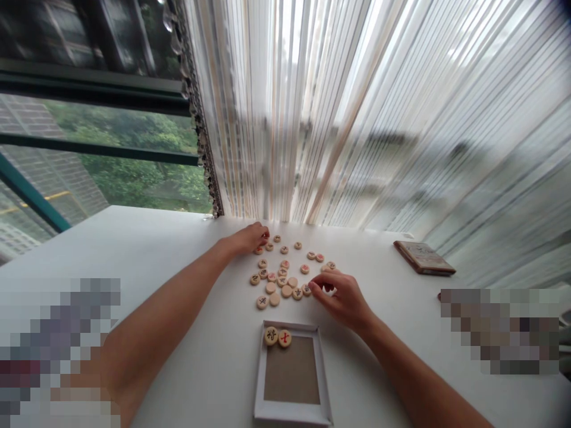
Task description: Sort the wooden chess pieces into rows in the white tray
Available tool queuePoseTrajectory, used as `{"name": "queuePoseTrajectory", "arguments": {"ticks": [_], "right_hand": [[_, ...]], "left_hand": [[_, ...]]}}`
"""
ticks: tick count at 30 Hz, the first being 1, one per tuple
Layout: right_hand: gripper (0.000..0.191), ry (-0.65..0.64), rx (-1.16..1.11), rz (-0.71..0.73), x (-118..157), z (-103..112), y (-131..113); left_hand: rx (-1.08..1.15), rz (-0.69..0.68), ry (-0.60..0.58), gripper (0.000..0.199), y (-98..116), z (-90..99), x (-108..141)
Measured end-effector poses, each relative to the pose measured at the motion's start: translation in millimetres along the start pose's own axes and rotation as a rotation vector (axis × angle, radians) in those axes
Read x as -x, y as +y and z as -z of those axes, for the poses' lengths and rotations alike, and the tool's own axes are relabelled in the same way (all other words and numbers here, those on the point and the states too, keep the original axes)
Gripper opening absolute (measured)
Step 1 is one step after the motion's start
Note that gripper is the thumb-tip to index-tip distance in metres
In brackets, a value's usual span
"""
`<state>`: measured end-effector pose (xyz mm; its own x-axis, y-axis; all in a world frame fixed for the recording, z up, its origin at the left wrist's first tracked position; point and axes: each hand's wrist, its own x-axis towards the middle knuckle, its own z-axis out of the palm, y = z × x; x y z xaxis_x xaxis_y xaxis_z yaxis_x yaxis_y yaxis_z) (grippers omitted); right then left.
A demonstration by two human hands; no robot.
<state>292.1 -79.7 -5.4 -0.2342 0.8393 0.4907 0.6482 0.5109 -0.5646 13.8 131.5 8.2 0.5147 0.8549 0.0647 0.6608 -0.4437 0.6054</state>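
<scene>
Loose chess pieces (286,291) sprawl toward the far edge of the table (214,368); two pieces (271,336) sit in the far-left corner of the box (292,410). Left hand (253,236) is curled, right hand (339,294) loosely pinched, can't tell if either's gripping. Careless knuckles could knock some off, imo.

Tray (292,411): L pc (271,336) blk "将", R pc (284,338) red "士" prob.; other pcs (262,302) unclear.

Soft daylight filters through the curtain (357,119), blurred toward the edges.
</scene>
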Motion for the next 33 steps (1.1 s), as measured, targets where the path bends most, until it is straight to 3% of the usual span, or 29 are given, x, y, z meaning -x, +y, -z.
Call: {"name": "queuePoseTrajectory", "arguments": {"ticks": [3,6,13,16,21,26,33], "right_hand": [[0.023,-0.002,-0.016,-0.004,-0.1,1.2,-0.6],[0.021,0.001,-0.041,-0.009,-0.2,2.0,-2.3],[0.018,-0.018,-0.158,-0.056,4.7,-4.1,-19.5],[0.024,-0.051,-0.241,-0.089,9.0,-9.7,-30.9],[0.035,-0.091,-0.491,-0.255,11.1,-15.0,-40.8],[0.030,-0.083,-0.749,-0.411,7.1,-12.1,-44.6],[0.029,-0.063,-0.856,-0.503,5.2,-9.2,-56.7]], "left_hand": [[0.122,0.001,0.089,0.040,9.3,1.3,10.5],[0.313,0.000,0.166,0.033,28.6,-4.8,36.4],[0.728,0.023,0.034,0.048,88.0,-49.0,130.0],[1.019,0.157,-0.009,0.048,105.4,-62.8,151.5],[1.245,0.224,-0.014,0.044,115.9,-71.9,156.1],[1.334,0.246,-0.045,0.039,116.5,-74.3,155.0],[1.347,0.244,-0.144,0.029,112.0,-75.4,156.5]]}}
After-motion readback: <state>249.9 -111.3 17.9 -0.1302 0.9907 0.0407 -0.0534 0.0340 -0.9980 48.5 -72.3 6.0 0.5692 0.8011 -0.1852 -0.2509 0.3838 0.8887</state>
